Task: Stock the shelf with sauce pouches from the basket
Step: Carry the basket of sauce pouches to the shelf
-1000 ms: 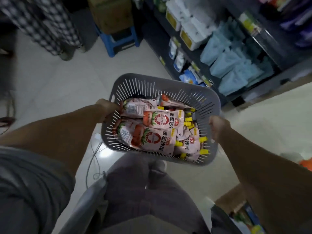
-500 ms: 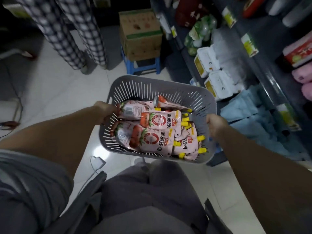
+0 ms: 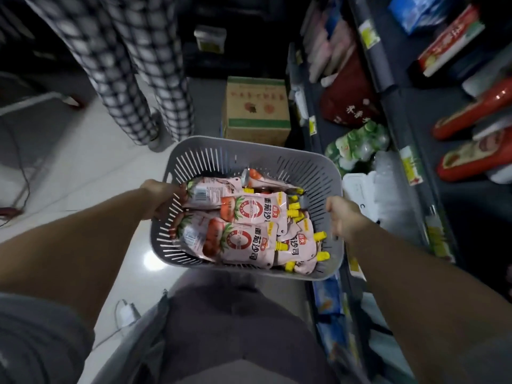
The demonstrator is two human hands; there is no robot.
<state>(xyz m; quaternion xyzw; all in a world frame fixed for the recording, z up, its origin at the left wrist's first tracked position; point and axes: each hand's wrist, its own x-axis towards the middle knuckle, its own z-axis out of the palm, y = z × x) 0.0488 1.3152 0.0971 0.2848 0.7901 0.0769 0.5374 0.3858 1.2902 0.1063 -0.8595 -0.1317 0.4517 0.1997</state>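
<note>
A grey slotted plastic basket [image 3: 243,152] hangs in front of me above the floor, carried by both hands. My left hand [image 3: 159,196] grips its left rim and my right hand [image 3: 342,217] grips its right rim. Inside lie several pink sauce pouches [image 3: 243,239] with a red ring logo and yellow caps, piled flat with the caps pointing right. The dark shelf unit [image 3: 388,87] runs along the right side, close to the basket's right edge. Red pouches [image 3: 471,159] lie on an upper shelf at the far right.
A person in checked trousers [image 3: 133,79] stands on the white tile floor just beyond the basket. A cardboard box [image 3: 256,109] sits by the shelf end. White cartons [image 3: 368,195] and green-white packs [image 3: 357,148] fill the shelf beside my right hand. A charger and cable [image 3: 124,314] lie on the floor.
I have moved forward along the aisle with the basket, and the view has tilted up. The higher shelves with red packs, the box and the standing person are now closer. Both hands hold the basket as before.
</note>
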